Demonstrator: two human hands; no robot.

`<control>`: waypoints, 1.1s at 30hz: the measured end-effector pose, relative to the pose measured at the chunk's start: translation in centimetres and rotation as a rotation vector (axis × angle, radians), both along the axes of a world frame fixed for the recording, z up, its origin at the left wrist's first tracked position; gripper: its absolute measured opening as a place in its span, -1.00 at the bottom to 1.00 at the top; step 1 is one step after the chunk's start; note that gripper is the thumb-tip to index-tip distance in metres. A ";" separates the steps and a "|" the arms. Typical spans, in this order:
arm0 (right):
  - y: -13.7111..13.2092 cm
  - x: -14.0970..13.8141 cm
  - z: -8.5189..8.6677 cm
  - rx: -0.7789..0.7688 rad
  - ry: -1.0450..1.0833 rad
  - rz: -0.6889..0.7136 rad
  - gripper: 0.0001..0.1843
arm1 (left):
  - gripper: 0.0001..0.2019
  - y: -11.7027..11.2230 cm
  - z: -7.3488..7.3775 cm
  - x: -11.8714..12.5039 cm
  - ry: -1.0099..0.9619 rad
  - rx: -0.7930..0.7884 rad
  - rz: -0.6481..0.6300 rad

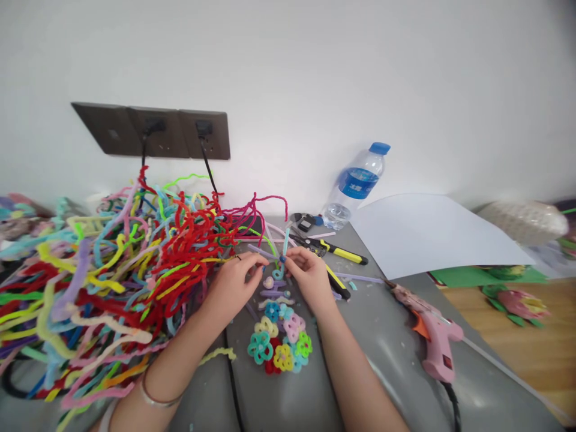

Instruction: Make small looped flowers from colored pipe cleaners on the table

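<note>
My left hand (pixel 236 281) and my right hand (pixel 308 275) meet over the grey tabletop (pixel 387 348), both pinched on a light blue pipe cleaner (pixel 282 255) whose lower end curls into a small loop while its upper end sticks up. Just below my hands lie small curled pieces, and nearer to me a cluster of finished pipe-cleaner flowers (pixel 279 342) in teal, pink, yellow, green and red. A large tangled heap of coloured pipe cleaners (pixel 117 282) fills the left side, touching my left forearm.
Yellow-handled pliers (pixel 337 251) lie just right of my right hand. A pink glue gun (pixel 429 336) rests at the right. A water bottle (pixel 357 185) and white paper sheet (pixel 432 234) stand behind. Wall sockets (pixel 153 131) with plugged cables are on the wall.
</note>
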State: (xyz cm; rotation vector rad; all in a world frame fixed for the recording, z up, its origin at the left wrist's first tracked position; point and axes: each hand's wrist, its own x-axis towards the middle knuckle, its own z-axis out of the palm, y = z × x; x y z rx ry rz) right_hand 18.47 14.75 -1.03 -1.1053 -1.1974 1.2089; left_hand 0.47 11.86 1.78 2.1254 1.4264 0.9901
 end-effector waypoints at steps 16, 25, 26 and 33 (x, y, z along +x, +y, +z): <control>-0.8 0.4 0.8 0.213 -0.106 -0.291 -0.86 | -0.63 -0.7 -0.2 0.5 -0.140 -0.198 -0.052; -0.9 0.2 1.2 0.179 0.013 -0.158 -0.73 | -0.61 -0.9 -0.3 0.5 -0.325 -0.260 -0.098; -0.9 0.0 1.2 0.168 0.006 -0.131 -0.73 | -0.59 -0.9 -0.3 0.5 -0.333 -0.266 -0.096; -0.8 -0.2 0.6 0.102 -0.088 -0.047 -0.79 | -0.56 -0.9 -0.4 0.5 -0.290 -0.256 -0.065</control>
